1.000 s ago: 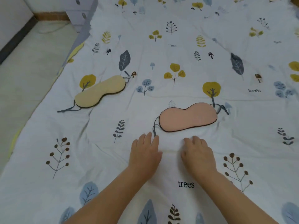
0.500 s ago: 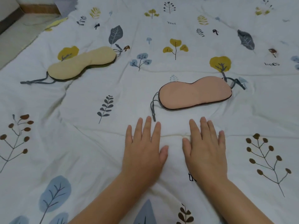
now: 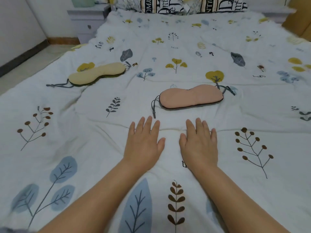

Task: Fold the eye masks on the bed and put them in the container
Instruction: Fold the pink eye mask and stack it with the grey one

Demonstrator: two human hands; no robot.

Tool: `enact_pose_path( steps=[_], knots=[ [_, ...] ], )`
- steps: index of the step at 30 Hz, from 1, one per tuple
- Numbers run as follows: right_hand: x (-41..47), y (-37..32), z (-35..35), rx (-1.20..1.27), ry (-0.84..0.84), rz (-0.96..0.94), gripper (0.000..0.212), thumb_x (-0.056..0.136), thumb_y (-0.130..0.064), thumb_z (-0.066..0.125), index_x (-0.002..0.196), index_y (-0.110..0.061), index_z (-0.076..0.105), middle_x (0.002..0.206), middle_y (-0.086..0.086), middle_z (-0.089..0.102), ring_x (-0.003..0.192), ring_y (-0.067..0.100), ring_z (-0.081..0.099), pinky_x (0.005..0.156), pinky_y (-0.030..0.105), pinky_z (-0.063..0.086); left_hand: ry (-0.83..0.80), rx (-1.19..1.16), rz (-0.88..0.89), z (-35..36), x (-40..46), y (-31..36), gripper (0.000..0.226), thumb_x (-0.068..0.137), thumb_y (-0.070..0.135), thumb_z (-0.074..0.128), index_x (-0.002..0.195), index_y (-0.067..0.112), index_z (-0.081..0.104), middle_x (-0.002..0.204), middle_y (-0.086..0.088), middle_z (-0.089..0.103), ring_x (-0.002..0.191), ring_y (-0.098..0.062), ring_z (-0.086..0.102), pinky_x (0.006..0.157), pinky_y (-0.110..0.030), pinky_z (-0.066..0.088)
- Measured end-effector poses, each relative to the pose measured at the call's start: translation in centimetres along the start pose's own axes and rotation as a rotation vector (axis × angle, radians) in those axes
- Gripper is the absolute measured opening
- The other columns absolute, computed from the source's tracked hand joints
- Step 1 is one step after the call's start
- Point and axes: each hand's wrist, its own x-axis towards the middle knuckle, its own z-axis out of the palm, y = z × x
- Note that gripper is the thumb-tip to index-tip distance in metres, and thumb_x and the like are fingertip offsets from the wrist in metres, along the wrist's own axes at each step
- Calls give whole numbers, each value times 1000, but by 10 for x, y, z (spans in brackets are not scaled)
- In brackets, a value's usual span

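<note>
Eye masks are the work here, and both lie flat and unfolded on the bed (image 3: 185,39), on its leaf-printed quilt. What has changed over the last second is mostly the view: the head has lifted, so the patterned pillows (image 3: 185,5) at the far end and a pale nightstand (image 3: 87,19) at the far left now show, where before only the quilt and a strip of floor filled the picture. The masks themselves have not moved on the quilt.

The hands have changed too. A second ago the fingers were bunched and curled on the fabric; now the left hand (image 3: 144,142) and the right hand (image 3: 200,143) both lie flat, palms down, fingers spread, holding nothing. They rest side by side on the quilt just short of the pink eye mask (image 3: 191,98), whose grey strap (image 3: 154,106) trails down close to the left fingertips without clearly touching them. The yellow eye mask (image 3: 96,74) lies well apart, further off to the left.

I judge the task as not yet begun: no fold is made, and the pink one looks the likely first pick.

As for the container, none is in view, so what it holds cannot be told.
</note>
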Motion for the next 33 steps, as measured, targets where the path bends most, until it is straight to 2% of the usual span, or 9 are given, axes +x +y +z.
enact_pose_path(
  steps=[3, 8, 11, 15, 22, 25, 27, 30, 33],
  knots=[
    [-2, -1, -6, 16, -12, -23, 54, 97, -34, 26, 148, -20, 21, 159, 8, 17, 147, 23, 10, 119, 44, 1, -6, -24, -8, -6, -3, 3, 58, 95, 42, 23, 148, 19, 18, 159, -6, 17, 146, -23, 11, 118, -43, 4],
    [-7, 4, -28, -22, -158, -115, 52, 99, -32, 25, 148, -16, 19, 159, 11, 14, 146, 26, 9, 119, 44, 5, -103, -21, -51, -24, -3, 10, 55, 96, 37, 26, 147, 18, 20, 158, -7, 18, 146, -23, 13, 118, -44, 9],
    [-8, 14, -47, -55, -241, -211, 50, 98, -29, 29, 145, -15, 24, 156, 12, 21, 143, 27, 18, 117, 43, 17, -138, -62, -107, -39, 1, 17, 48, 93, 31, 32, 139, 16, 34, 148, -6, 36, 137, -25, 30, 113, -42, 23],
    [-2, 22, -71, -122, -335, -290, 38, 95, -22, 35, 131, -11, 40, 133, 11, 46, 122, 28, 42, 99, 39, 38, -216, -56, -164, -58, 10, 24, 38, 89, 28, 38, 122, 13, 49, 126, -8, 53, 116, -29, 48, 95, -40, 39],
    [23, 29, -94, -97, -335, -327, 30, 93, -12, 36, 114, -9, 57, 114, 13, 61, 104, 30, 55, 82, 35, 45, -217, -176, -251, -74, 45, 30, 27, 87, 23, 41, 104, 12, 59, 117, -9, 61, 101, -27, 56, 78, -31, 42],
    [40, 33, -98, -34, -274, -279, 30, 93, -14, 38, 113, -8, 59, 113, 13, 62, 103, 31, 58, 81, 34, 47, -167, -245, -266, -76, 63, 36, 18, 84, 20, 43, 91, 15, 59, 109, -8, 66, 85, -22, 51, 72, -30, 40],
    [55, 36, -98, 8, -206, -190, 28, 91, -12, 39, 108, -7, 61, 109, 13, 65, 96, 30, 59, 72, 33, 45, -101, -284, -265, -74, 75, 43, 22, 85, 16, 42, 94, 12, 61, 106, -9, 66, 85, -23, 52, 73, -32, 44],
    [82, 41, -97, 94, -106, 15, 22, 91, -11, 39, 100, -7, 58, 101, 13, 65, 79, 28, 52, 63, 30, 35, -17, -324, -283, -70, 91, 49, 32, 88, 18, 43, 116, 11, 57, 116, -11, 57, 104, -28, 53, 77, -32, 41],
    [110, 51, -94, 200, -23, 184, 22, 92, -12, 38, 108, -7, 52, 107, 14, 61, 92, 30, 57, 67, 30, 36, -29, -286, -311, -62, 104, 50, 38, 89, 21, 42, 126, 9, 46, 126, -13, 45, 115, -31, 43, 83, -35, 39]
  ],
)
